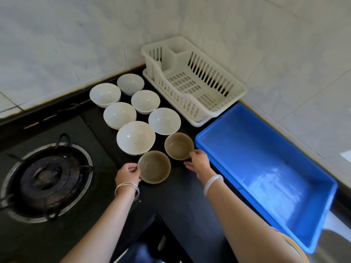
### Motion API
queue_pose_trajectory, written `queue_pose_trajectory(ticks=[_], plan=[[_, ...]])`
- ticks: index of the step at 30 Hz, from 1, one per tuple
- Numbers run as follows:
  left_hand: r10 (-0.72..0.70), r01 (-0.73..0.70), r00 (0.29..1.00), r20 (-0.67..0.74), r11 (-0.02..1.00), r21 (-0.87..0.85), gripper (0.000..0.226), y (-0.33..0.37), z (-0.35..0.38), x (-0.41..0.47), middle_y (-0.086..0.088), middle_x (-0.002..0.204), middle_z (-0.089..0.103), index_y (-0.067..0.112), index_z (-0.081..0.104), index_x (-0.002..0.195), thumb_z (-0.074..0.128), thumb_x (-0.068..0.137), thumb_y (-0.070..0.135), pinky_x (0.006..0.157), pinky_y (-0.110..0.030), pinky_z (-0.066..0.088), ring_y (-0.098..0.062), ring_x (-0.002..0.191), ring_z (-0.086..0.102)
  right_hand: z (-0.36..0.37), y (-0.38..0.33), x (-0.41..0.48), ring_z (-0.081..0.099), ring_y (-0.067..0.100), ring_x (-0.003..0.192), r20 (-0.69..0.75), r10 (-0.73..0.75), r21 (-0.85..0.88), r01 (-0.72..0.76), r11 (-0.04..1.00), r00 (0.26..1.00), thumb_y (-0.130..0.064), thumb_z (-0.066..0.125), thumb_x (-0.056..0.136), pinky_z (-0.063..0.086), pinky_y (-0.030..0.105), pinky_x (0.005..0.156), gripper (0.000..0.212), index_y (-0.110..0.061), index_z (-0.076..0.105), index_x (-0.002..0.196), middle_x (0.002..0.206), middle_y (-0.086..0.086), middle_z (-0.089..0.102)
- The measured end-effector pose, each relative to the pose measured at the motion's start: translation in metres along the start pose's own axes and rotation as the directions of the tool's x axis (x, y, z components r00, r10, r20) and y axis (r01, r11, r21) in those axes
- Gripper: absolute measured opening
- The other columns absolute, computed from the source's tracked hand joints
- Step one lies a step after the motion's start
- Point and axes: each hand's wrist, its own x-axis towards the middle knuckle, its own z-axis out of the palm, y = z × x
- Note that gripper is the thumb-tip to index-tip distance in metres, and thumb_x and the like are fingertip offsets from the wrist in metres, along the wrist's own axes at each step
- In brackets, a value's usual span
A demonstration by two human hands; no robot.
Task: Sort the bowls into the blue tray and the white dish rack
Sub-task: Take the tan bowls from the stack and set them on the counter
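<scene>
Two brown bowls stand on the black counter. My left hand holds the near brown bowl by its left rim, fingers curled round the edge. My right hand grips the far brown bowl at its near right rim. Behind them stand several white bowls, the nearest one stacked on others. The white dish rack stands in the corner with nothing in it. The blue tray lies to the right, holding no bowls.
A gas stove burner sits at the left on the black counter. Tiled walls close the corner behind the rack and tray. A round rim of some container shows at the bottom right.
</scene>
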Motion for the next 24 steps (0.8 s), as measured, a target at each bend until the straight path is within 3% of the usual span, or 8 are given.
queue_pose_trajectory(ticks=[2,5,10,14,19,21,24], plan=[[0.089,-0.089,0.996,0.011,0.990,0.110,0.024,0.000,-0.003,-0.004,-0.011,0.108,0.068,0.008,0.064,0.107,0.060,0.084,0.005,0.082,-0.038,0.055,-0.022,0.081,0.065,-0.005,0.002,-0.005,0.066,0.018,0.088,-0.011,-0.034,-0.022,0.034,0.999,0.999,-0.020,0.051,0.096,0.057,0.033,0.078,0.039,-0.018,0.044,0.134,0.106,0.002,0.057],[0.213,-0.211,0.977,0.019,0.943,0.259,0.033,0.007,-0.009,-0.015,-0.011,0.118,0.066,0.008,0.061,0.117,0.059,0.084,0.009,0.098,-0.035,0.046,-0.026,0.106,0.063,-0.018,0.006,-0.019,0.065,0.018,0.090,-0.043,-0.111,-0.065,0.109,0.992,0.993,-0.019,0.048,0.097,0.056,0.032,0.081,0.037,-0.019,0.045,0.134,0.111,0.000,0.055],[0.371,-0.375,0.926,0.073,0.879,0.296,0.027,0.023,-0.004,-0.050,-0.007,0.113,0.068,0.010,0.064,0.112,0.057,0.085,0.007,0.089,-0.028,0.044,-0.022,0.105,0.063,-0.059,0.019,-0.062,0.066,0.011,0.087,-0.034,-0.323,-0.197,0.310,0.930,0.946,-0.023,0.043,0.098,0.054,0.026,0.075,0.024,-0.021,0.056,0.118,0.110,-0.001,0.063],[0.414,-0.485,0.866,0.280,0.832,0.270,0.021,0.021,0.024,-0.095,-0.005,0.106,0.069,0.013,0.066,0.104,0.058,0.086,0.008,0.080,-0.023,0.044,-0.013,0.088,0.061,-0.105,0.049,-0.099,0.066,0.008,0.079,-0.120,-0.411,-0.239,0.376,0.895,0.904,-0.021,0.044,0.097,0.053,0.025,0.072,0.017,-0.024,0.060,0.102,0.097,-0.004,0.068],[0.393,-0.619,0.723,0.567,0.734,0.281,0.020,-0.006,0.078,-0.161,0.003,0.106,0.068,0.018,0.066,0.104,0.059,0.086,0.013,0.077,-0.017,0.043,-0.005,0.085,0.059,-0.167,0.103,-0.135,0.065,0.022,0.080,-0.351,-0.415,-0.379,0.278,0.883,0.839,-0.018,0.052,0.092,0.049,0.033,0.074,0.014,-0.024,0.064,0.094,0.086,-0.001,0.069],[0.376,-0.678,0.645,0.665,0.684,0.270,0.020,-0.020,0.097,-0.189,0.005,0.105,0.068,0.020,0.066,0.104,0.059,0.086,0.015,0.075,-0.014,0.044,-0.003,0.083,0.059,-0.194,0.127,-0.149,0.065,0.026,0.083,-0.483,-0.415,-0.458,0.181,0.870,0.771,-0.019,0.053,0.091,0.044,0.032,0.069,0.013,-0.023,0.065,0.094,0.084,0.002,0.070],[0.340,-0.758,0.537,0.772,0.596,0.264,0.021,-0.036,0.120,-0.223,0.006,0.107,0.067,0.023,0.065,0.106,0.060,0.085,0.021,0.079,-0.019,0.049,-0.005,0.084,0.060,-0.228,0.162,-0.169,0.063,0.032,0.091,-0.608,-0.426,-0.554,0.027,0.832,0.670,-0.020,0.059,0.088,0.044,0.034,0.071,0.015,-0.016,0.065,0.101,0.097,0.009,0.069]])
